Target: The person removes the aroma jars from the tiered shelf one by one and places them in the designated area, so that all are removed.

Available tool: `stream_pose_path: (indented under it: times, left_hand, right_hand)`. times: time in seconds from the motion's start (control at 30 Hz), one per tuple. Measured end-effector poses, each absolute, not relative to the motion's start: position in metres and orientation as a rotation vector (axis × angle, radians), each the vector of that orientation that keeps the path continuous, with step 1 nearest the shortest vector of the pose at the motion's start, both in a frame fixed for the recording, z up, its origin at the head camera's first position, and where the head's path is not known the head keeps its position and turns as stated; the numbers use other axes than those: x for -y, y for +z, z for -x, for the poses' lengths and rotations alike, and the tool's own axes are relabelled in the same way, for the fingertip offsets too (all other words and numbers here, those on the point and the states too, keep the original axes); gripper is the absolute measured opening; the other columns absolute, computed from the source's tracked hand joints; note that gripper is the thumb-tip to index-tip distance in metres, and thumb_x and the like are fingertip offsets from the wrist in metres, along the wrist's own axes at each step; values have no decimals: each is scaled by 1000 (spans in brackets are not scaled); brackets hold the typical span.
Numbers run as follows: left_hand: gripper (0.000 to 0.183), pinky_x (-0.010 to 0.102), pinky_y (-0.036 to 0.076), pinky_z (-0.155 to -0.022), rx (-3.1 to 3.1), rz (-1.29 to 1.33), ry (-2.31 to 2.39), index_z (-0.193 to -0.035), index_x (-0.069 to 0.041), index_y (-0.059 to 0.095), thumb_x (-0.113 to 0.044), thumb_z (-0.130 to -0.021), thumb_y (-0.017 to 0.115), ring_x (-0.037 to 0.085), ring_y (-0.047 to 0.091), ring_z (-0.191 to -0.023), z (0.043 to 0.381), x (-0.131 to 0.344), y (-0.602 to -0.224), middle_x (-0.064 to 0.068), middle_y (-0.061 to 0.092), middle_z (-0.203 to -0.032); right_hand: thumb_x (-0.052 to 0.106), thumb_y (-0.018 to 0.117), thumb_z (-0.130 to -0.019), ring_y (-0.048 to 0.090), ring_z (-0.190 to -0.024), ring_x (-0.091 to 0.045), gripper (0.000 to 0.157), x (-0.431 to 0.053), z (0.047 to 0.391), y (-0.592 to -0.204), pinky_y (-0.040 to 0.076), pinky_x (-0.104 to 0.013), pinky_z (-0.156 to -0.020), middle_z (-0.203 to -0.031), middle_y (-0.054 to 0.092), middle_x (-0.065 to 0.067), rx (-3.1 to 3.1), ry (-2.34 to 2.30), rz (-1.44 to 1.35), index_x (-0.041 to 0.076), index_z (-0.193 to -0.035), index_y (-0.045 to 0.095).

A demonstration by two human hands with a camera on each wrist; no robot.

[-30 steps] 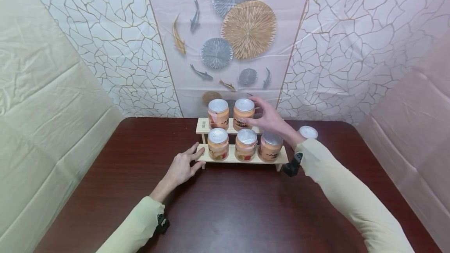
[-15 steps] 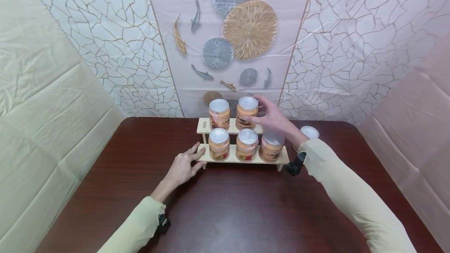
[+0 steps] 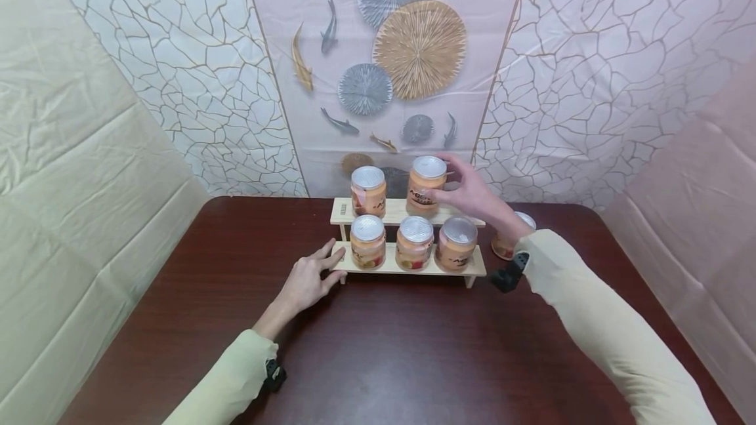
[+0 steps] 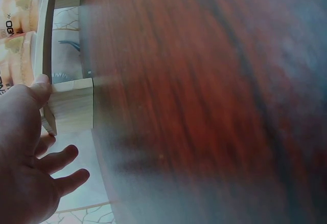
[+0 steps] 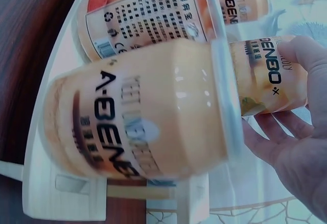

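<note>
In the head view my right hand (image 3: 472,194) grips a clear jar (image 3: 424,194) with orange contents and a silver lid. That jar is over the upper shelf (image 3: 342,210) of a pale wooden two-tier rack; whether its base touches the shelf is unclear. The right wrist view shows thumb and fingers around the held jar (image 5: 258,73). My left hand (image 3: 304,283) pinches the left end of the lower shelf (image 3: 477,262); in the left wrist view its thumb (image 4: 41,88) lies on the board's edge. Another similar jar (image 3: 367,194) stands at the upper shelf's left.
On the lower shelf stand a left jar (image 3: 367,246), a middle jar (image 3: 415,246) and a right jar (image 3: 456,248). Another jar (image 3: 503,248) is on the dark table (image 3: 378,346), behind the right wrist. A patterned cloth backdrop (image 3: 319,130) rises behind the rack.
My right hand has carried the held jar rightward along the upper shelf, widening its gap from the left jar. The left hand has kept its place.
</note>
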State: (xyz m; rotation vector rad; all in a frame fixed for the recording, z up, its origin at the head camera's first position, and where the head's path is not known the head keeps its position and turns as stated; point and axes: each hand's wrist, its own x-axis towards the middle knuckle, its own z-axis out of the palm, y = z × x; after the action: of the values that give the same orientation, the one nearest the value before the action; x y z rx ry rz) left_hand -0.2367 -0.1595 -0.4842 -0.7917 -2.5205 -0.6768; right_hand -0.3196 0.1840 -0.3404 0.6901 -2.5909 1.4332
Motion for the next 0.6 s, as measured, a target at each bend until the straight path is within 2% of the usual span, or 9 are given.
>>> stream_pose_path:
  times: [0.6]
  left_hand:
    - [47, 51, 55, -78, 2538, 782, -680, -128, -1, 68, -19, -87, 80, 44, 67, -99, 238, 160, -485, 29, 56, -134]
  right_hand:
    - [13, 78, -87, 53, -118, -43, 73, -225, 308, -320, 44, -57, -93, -134, 54, -22, 2630, 1342, -595, 6, -149, 41]
